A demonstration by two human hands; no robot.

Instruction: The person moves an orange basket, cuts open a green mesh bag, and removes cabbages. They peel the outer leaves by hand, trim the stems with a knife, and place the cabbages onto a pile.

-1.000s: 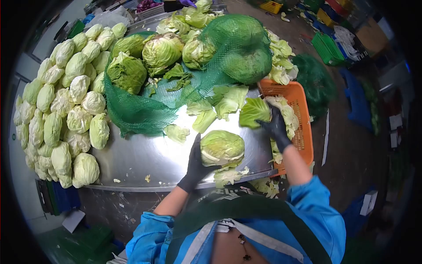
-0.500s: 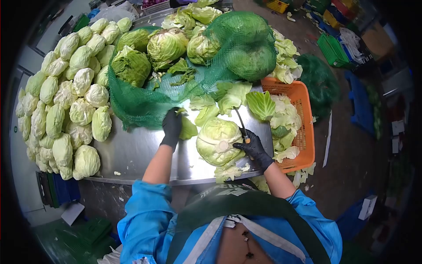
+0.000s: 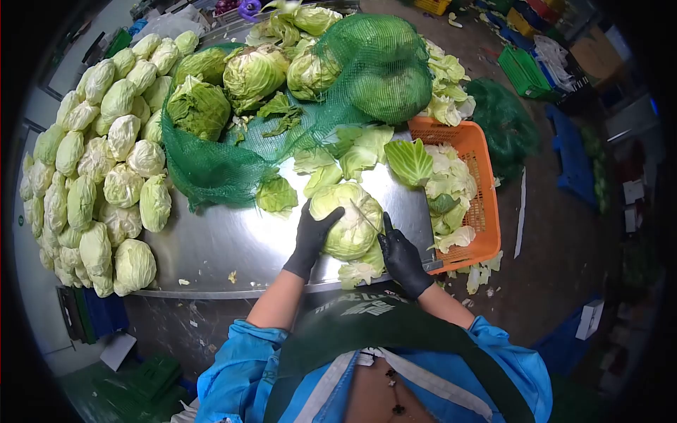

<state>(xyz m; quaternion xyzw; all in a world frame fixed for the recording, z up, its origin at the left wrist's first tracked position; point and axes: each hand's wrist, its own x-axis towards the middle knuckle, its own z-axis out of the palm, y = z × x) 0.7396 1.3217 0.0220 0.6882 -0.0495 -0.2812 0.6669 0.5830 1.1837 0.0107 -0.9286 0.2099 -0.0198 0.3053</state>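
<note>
A pale green cabbage [image 3: 343, 236] lies on the metal table [image 3: 204, 247] in front of my body. My left hand [image 3: 310, 236], in a black glove, grips the cabbage's left side, with the thumb over its top. My right hand [image 3: 402, 257], also gloved in black, is closed around a knife [image 3: 364, 214] at the cabbage's right side; the handle is mostly hidden, and the thin blade lies across the cabbage's face. Loose leaves [image 3: 363, 151] lie beyond the cabbage, and a single leaf [image 3: 276, 196] rests beyond my left hand.
Many pale cabbages [image 3: 81, 201] are piled at the left. A green net [image 3: 211, 166] spreads across the back, with large cabbages [image 3: 391, 92] inside its right part. An orange crate [image 3: 488, 211] of leaves stands at the right, beside another dark green net [image 3: 502, 130].
My left hand has moved right from the loose leaf onto the cabbage, and the leaf lies free. The knife blade has swung from beyond my right hand onto the cabbage.
</note>
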